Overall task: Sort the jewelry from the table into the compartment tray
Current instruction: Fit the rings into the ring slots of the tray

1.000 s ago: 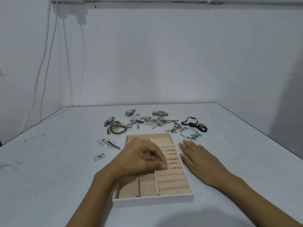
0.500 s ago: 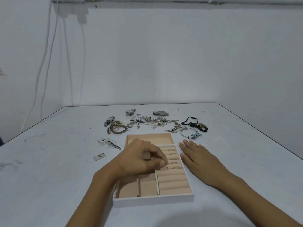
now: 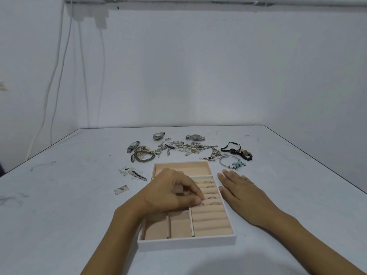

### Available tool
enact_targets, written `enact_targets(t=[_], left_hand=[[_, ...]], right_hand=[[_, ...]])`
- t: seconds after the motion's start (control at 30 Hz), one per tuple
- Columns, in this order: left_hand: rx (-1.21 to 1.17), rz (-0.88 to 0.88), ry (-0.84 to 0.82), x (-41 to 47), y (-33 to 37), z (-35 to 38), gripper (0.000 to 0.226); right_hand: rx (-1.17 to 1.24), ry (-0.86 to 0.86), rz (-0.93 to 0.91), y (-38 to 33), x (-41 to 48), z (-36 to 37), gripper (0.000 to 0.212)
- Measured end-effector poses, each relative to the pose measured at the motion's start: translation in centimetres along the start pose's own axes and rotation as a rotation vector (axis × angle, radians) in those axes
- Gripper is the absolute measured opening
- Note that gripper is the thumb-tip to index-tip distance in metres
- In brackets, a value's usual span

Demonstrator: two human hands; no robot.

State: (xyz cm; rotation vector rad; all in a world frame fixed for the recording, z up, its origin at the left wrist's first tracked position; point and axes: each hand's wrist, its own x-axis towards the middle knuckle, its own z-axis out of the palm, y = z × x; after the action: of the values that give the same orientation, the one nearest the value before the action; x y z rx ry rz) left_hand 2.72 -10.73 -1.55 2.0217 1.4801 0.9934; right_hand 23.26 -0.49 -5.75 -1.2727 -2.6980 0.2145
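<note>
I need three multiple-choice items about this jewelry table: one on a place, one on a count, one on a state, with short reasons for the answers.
1. Where does the silver bangle with blue charms lie?
A) inside a compartment
B) on the table, beyond the compartment tray's far right corner
C) at the table's near edge

2. How many wristwatches lie on the table?
A) one
B) three
C) five

3. How is the right hand?
A) flat on the table, fingers straight
B) a fist
C) gripping a watch

Answers: 1 B, it lies outside the tray's rim; 2 B, three watches sit behind the jewelry pile; 3 A, its palm lies down beside the tray.
</note>
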Motion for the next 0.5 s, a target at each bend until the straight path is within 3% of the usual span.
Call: enact_targets(t=[0.5], left_hand=[[-0.011,-0.002,0.001,-0.02,-0.3,0.01,0.008]], right_hand=[[0.001,-0.01,0.005,-0.1,-0.09,-0.11,0.054]])
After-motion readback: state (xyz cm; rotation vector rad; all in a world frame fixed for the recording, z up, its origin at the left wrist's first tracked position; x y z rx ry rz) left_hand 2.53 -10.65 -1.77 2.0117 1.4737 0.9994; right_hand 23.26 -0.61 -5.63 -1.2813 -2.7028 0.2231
